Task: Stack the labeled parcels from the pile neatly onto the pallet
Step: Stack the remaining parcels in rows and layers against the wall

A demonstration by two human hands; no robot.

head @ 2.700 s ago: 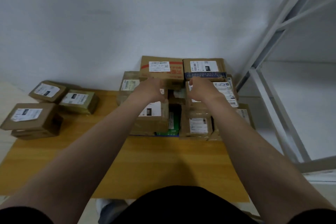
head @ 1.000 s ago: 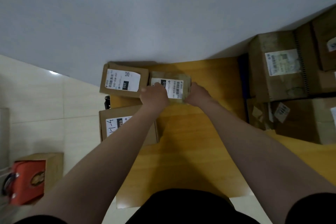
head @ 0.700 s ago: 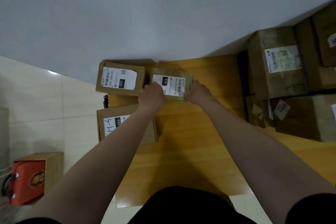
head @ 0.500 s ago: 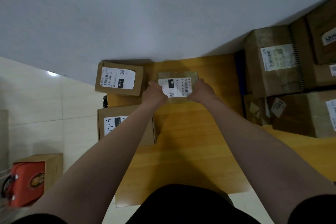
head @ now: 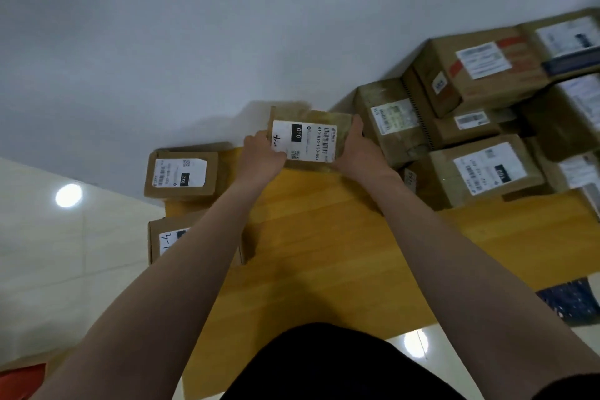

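A: Status?
B: Lifting the 010 parcel (head: pixel 308 140) clear of the board (head: pixel 324 230), away from the 032 box (head: pixel 180 175). Gripping it at both ends, left hand (head: pixel 263 156) and right hand (head: pixel 360 149) curling round the edges, label up.
A: Heading where?
B: Probably swinging right toward the stack (head: pixel 470 140); now hovering just beside it, not yet setting down.

Small brown parcel (head: pixel 308 140) with white label marked 010, label up, raised above far edge of wooden pallet (head: pixel 324 237), gripped at both ends by left hand (head: pixel 263 156) and right hand (head: pixel 357 153). Two labeled parcels (head: pixel 180 174) flat at pallet's left edge. Pile (head: pixel 470 127) stacked at right.
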